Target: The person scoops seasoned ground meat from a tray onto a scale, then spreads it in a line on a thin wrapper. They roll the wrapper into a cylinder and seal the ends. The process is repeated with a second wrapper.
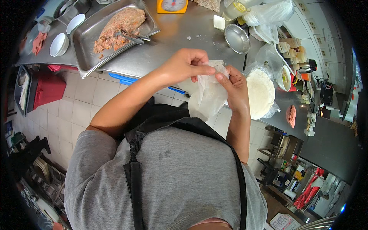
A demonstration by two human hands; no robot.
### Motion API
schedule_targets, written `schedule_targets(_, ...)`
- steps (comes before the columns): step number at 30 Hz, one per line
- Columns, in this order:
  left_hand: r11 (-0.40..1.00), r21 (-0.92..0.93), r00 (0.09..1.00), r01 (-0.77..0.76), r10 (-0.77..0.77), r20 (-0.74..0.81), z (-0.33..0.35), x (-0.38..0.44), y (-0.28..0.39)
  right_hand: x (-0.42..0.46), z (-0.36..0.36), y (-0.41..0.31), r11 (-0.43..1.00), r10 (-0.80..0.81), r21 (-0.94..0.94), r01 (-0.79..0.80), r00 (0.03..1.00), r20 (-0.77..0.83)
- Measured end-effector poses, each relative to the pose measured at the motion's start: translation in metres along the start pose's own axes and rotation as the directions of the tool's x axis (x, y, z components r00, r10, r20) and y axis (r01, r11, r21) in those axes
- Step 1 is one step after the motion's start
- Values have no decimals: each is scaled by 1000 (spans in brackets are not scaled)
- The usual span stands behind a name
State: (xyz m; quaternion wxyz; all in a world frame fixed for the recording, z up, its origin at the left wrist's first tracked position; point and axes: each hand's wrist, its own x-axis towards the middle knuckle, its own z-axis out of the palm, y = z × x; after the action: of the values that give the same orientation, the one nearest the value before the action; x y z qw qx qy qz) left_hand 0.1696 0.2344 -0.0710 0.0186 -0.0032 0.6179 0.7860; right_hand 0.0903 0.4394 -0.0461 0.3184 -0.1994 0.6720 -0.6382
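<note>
My left hand [192,63] pinches the upper edge of a thin, translucent white wrapper sheet [211,93] between thumb and fingers. On its other side my right hand [236,86] grips the same sheet, thumb against its top. It hangs in loose folds in front of the black apron, off the table's near edge. Just right of my right hand lies a stack of round white wrappers [260,93] on clear plastic film. To the left, a steel tray [83,64] holds a mound of ground meat filling [122,27] with orange bits. Metal utensils [130,37] rest in the filling.
On the steel table [178,37] stand a yellow kitchen scale [172,6], a metal bowl [237,38], a small white dish [219,22] and white bowls [59,45]. Squeeze bottles [291,50] and a bowl of food [285,78] are at right. A red bin [49,87] stands on the floor.
</note>
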Motion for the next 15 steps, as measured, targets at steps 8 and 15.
schedule_targets(8,977,-179,991,-117,102,-91,-29,-36,-25,4,57,31,966,-122,196,171,964,-236)
schedule_targets(15,983,81,964,-164,177,-197,-31,-47,-28,5,104,29,958,-271,14,285,923,-274)
